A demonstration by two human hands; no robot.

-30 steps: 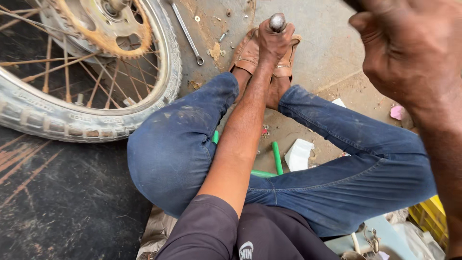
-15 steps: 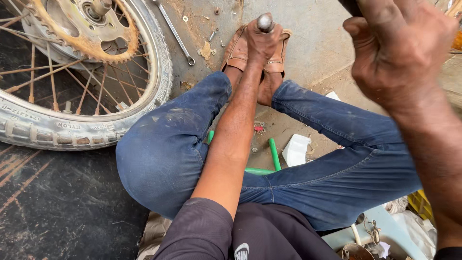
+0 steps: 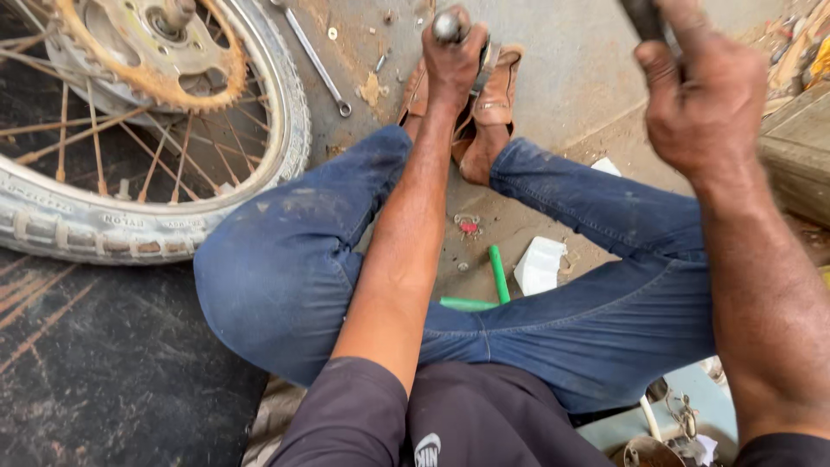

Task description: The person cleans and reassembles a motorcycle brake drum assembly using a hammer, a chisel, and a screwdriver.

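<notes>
Steel round-headed rod [image 3: 448, 26] gripped upright in left hand [image 3: 454, 60] above brown sandals [image 3: 497, 86] | right hand [image 3: 705, 104] clenched around dark tool handle [image 3: 641, 17], raised right of sandals

Even, soft daylight; no harsh shadows or glare. Raised right hand [image 3: 705, 104] motion-blurred; rest sharp.

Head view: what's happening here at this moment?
A person sits cross-legged on the ground in jeans. The left hand grips a metal rod upright over brown shoes. The right hand is raised, clutching a dark handle that runs out of frame. A spoked wheel with a rusty sprocket lies nearby, beside a spanner.
</notes>
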